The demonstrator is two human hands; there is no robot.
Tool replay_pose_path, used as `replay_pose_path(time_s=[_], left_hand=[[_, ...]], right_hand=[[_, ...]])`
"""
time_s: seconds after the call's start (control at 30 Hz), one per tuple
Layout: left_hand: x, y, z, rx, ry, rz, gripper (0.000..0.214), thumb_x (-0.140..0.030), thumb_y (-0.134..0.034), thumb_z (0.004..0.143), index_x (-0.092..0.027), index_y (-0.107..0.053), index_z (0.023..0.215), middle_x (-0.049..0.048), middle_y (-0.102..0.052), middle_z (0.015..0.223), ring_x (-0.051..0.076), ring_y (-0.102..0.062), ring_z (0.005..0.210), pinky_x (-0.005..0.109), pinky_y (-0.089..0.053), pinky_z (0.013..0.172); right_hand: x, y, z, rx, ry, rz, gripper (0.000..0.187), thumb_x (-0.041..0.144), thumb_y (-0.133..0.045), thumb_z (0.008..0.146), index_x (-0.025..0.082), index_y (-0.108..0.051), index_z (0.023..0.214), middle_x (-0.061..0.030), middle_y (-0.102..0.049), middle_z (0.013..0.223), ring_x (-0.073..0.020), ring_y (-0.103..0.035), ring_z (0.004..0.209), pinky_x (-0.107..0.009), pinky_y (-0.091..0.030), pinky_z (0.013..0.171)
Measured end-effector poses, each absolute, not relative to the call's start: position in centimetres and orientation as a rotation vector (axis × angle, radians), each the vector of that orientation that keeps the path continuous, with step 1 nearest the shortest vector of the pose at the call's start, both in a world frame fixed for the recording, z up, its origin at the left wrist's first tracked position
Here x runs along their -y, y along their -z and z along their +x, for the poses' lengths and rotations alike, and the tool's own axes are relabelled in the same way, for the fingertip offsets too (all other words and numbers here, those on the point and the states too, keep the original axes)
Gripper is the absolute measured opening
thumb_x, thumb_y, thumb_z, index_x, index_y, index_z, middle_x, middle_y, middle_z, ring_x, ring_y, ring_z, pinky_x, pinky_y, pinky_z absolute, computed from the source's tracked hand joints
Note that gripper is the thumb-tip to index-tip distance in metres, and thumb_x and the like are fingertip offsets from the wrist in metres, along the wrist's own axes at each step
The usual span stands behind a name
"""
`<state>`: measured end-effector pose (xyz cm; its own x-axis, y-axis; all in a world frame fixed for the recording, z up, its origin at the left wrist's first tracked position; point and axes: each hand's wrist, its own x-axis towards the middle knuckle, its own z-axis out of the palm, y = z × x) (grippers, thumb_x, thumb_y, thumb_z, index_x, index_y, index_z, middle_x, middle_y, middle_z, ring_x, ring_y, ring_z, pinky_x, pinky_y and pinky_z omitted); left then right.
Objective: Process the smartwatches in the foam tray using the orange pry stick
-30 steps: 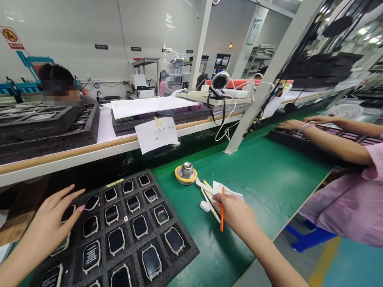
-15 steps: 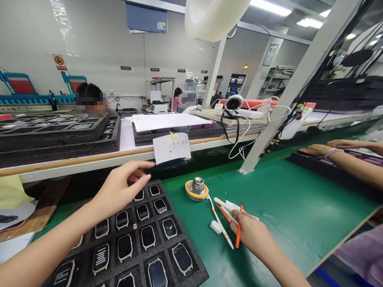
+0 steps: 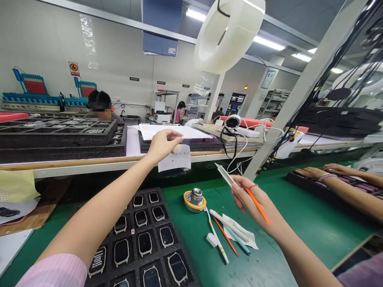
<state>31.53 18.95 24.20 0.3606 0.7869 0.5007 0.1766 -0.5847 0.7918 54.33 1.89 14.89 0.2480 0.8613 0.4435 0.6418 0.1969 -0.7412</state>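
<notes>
My left hand [image 3: 163, 147] is raised at the shelf edge, in front of the white paper sheets [image 3: 188, 132] and the hanging handwritten note [image 3: 176, 159]. Its thumb and forefinger come together in a pinch; whether anything is between them I cannot make out. In my right hand [image 3: 249, 197], above the green mat, is a slim pair of tweezers [image 3: 224, 174], points up and to the left. An orange stick [image 3: 257, 206] is tucked against the same hand. Below my left arm lies a black foam tray [image 3: 155, 231] of watch cases with dark screens; one screen [image 3: 97, 260] shows white text.
On the green mat [image 3: 221, 195] are a yellow tape roll [image 3: 194, 207] with a metal piece on it, a white stick [image 3: 215, 235], another orange stick [image 3: 226, 236] and a blue-green tool [image 3: 239, 241]. A slanted post [image 3: 284, 103] stands ahead. A co-worker's hands [image 3: 314, 173] are at right.
My left hand has moved up and right from above the watch tray to the shelf edge. My right hand has lifted off the mat with the tweezers and orange stick. The view has tilted up.
</notes>
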Motion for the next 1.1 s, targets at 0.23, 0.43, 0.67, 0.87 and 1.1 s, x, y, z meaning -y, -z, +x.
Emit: replay_pose_path(time_s=[0.23, 0.43, 0.67, 0.87, 1.1], left_hand=[[-18.9, -23.8, 30.1, -0.848, -1.203, 1.876, 0.013, -0.028, -0.07, 0.088, -0.015, -0.073, 0.09, 0.004, -0.075, 0.086, 0.004, -0.051, 0.046, 0.021, -0.045, 0.051], [-18.9, -23.7, 29.3, -0.834, -1.193, 1.85, 0.016, -0.03, -0.072, 0.086, -0.015, -0.076, 0.093, 0.0066, -0.077, 0.086, 0.007, -0.053, 0.052, 0.021, -0.043, 0.049], [-18.4, -23.8, 28.7, -0.797, -1.203, 1.882, 0.017, -0.032, -0.072, 0.085, -0.015, -0.076, 0.088, 0.0053, -0.075, 0.081, 0.007, -0.051, 0.05, 0.021, -0.04, 0.046], [-17.1, -23.9, 29.3, -0.794, -1.264, 2.007, 0.014, -0.03, -0.071, 0.085, -0.017, -0.074, 0.083, 0.0029, -0.073, 0.079, 0.01, -0.056, 0.056, 0.022, -0.043, 0.05], [-17.3, -23.6, 26.6, -0.979, -1.355, 1.986, 0.01, -0.026, -0.07, 0.084, -0.017, -0.074, 0.082, 0.0047, -0.074, 0.082, 0.013, -0.06, 0.066, 0.023, -0.046, 0.059]], right_hand=[[-6.1, -20.9, 51.9, 1.607, 0.168, -1.287, 0.036, 0.043, -0.047, 0.1, 0.021, -0.06, 0.126, -0.006, -0.073, 0.09, -0.0145, -0.06, 0.06, -0.026, -0.047, 0.054], [-9.4, -23.2, 49.8, 1.711, 0.787, -1.124, 0.031, 0.042, -0.049, 0.101, 0.019, -0.069, 0.094, -0.0084, -0.077, 0.089, -0.0196, -0.069, 0.075, -0.028, -0.047, 0.063], [-10.7, -23.9, 50.6, 1.621, 1.156, -1.368, 0.05, 0.059, -0.049, 0.098, 0.019, -0.064, 0.074, -0.0051, -0.072, 0.066, -0.0167, -0.062, 0.057, -0.026, -0.026, 0.05], [-10.4, -24.9, 49.0, 1.712, 1.279, -1.47, 0.055, 0.061, -0.04, 0.101, 0.018, -0.064, 0.075, -0.0064, -0.07, 0.066, -0.0169, -0.059, 0.058, -0.027, -0.019, 0.049], [-9.3, -23.7, 50.0, 1.72, 1.159, -1.716, 0.06, 0.064, -0.034, 0.1, 0.019, -0.065, 0.076, -0.0083, -0.067, 0.064, -0.0179, -0.054, 0.053, -0.028, -0.018, 0.049]])
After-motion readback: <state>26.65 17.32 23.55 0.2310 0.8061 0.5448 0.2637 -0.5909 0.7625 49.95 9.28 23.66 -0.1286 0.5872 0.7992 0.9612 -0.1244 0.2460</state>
